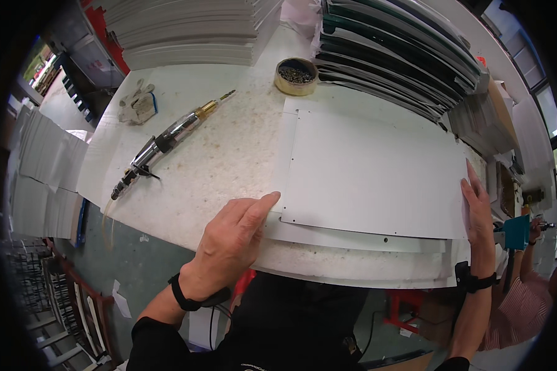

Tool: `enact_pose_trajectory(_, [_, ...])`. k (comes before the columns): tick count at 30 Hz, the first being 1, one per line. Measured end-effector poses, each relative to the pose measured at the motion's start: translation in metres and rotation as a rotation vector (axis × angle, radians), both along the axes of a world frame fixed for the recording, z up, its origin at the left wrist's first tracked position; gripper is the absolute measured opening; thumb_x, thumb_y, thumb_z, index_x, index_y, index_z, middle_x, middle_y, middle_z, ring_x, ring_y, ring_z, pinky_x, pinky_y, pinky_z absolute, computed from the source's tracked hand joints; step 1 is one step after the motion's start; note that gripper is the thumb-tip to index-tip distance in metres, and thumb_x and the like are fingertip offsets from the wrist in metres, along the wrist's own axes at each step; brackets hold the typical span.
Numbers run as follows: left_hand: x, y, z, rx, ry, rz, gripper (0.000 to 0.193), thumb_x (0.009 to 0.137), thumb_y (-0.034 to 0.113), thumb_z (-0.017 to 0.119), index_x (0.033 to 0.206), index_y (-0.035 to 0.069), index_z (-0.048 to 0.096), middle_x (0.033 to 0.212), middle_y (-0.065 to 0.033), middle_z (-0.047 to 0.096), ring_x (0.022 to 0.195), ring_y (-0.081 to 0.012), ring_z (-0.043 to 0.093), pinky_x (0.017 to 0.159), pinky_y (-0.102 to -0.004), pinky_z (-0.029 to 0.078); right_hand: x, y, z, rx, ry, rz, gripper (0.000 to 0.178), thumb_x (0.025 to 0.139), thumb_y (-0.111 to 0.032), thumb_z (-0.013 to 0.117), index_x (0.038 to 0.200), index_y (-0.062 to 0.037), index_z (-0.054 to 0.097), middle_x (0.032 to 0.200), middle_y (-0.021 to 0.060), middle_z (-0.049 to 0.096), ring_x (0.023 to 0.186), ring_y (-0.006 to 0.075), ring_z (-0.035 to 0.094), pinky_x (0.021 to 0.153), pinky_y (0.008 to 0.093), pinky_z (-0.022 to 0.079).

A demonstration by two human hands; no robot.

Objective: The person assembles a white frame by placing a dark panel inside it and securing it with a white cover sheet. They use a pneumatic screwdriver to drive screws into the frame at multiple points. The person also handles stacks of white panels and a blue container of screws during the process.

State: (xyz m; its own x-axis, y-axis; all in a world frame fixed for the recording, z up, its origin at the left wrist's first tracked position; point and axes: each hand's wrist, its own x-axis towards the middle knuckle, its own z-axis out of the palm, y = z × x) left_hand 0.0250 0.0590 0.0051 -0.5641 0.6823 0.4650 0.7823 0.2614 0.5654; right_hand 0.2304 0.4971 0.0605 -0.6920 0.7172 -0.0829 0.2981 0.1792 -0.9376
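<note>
A flat white panel [377, 167] with small holes along its edges lies on the worktable before me. Beneath it, a second white sheet [353, 239] sticks out at the left and along the near side. My left hand [234, 234] is curled at the left edge of this lower sheet, its fingertips pressed to the edge and partly hidden. At the panel's right edge, my right hand [476, 207] grips it, fingers along the side. A pneumatic screwdriver [172, 136] rests on the table to the left, its bit toward the far side.
A round tub of small screws [296, 78] stands beyond the panel. Behind it are a stack of white panels [192, 34] and a stack of dark green panels [396, 52]. A work glove [138, 105] lies far left. At the right, another person [520, 309] holds a teal tool.
</note>
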Motion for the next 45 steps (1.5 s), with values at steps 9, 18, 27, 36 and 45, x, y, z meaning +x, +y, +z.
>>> enact_pose_trajectory(9, [-0.024, -0.035, 0.010, -0.130, 0.122, -0.137, 0.053, 0.078, -0.007, 0.073, 0.129, -0.001, 0.063, 0.119, -0.0148, 0.062, 0.110, -0.0340, 0.064, 0.094, -0.0404, 0.056, -0.029, -0.036, -0.009, 0.044, -0.011, 0.038, 0.064, 0.105, -0.019, 0.056, 0.160, 0.0043, 0.034, 0.159, 0.0237, 0.043, 0.148, 0.0273, 0.043, 0.122, 0.0317, 0.029])
enact_pose_trajectory(18, [-0.024, -0.033, 0.022, -0.290, 0.217, -0.188, 0.056, 0.078, 0.002, 0.079, 0.132, 0.000, 0.063, 0.124, -0.0159, 0.062, 0.116, -0.0365, 0.063, 0.095, -0.0420, 0.057, -0.035, -0.043, -0.011, 0.229, -0.151, -0.004, 0.068, 0.099, -0.030, 0.067, 0.157, -0.0023, 0.045, 0.148, 0.0240, 0.054, 0.134, 0.0294, 0.055, 0.113, 0.0350, 0.041])
enact_pose_trajectory(27, [-0.019, -0.033, 0.014, -0.325, 0.252, -0.150, 0.062, 0.076, 0.005, 0.085, 0.133, -0.002, 0.063, 0.130, -0.0198, 0.063, 0.117, -0.0380, 0.062, 0.097, -0.0441, 0.056, -0.033, -0.028, -0.043, 0.602, -0.327, 0.045, 0.079, 0.092, -0.053, 0.072, 0.151, -0.0023, 0.054, 0.122, 0.0203, 0.057, 0.107, 0.0298, 0.057, 0.095, 0.0373, 0.049])
enact_pose_trajectory(36, [-0.022, -0.050, 0.028, -0.461, 0.311, -0.141, 0.062, 0.076, 0.005, 0.085, 0.133, -0.004, 0.061, 0.130, -0.0223, 0.063, 0.114, -0.0383, 0.064, 0.093, -0.0426, 0.057, -0.039, -0.068, -0.057, 1.053, -0.359, 0.075, 0.065, 0.097, -0.048, 0.066, 0.136, 0.0038, 0.060, 0.117, 0.0206, 0.056, 0.106, 0.0353, 0.055, 0.092, 0.0437, 0.050])
enact_pose_trajectory(45, [-0.011, 0.010, 0.086, -0.770, 0.343, -0.378, 0.054, 0.089, 0.017, 0.075, 0.136, -0.004, 0.058, 0.136, -0.0228, 0.062, 0.122, -0.0381, 0.061, 0.104, -0.0460, 0.050, -0.040, -0.071, -0.064, 1.161, -0.392, -0.025, 0.055, 0.099, -0.042, 0.064, 0.140, -0.0045, 0.059, 0.127, 0.0160, 0.057, 0.117, 0.0343, 0.054, 0.096, 0.0483, 0.046])
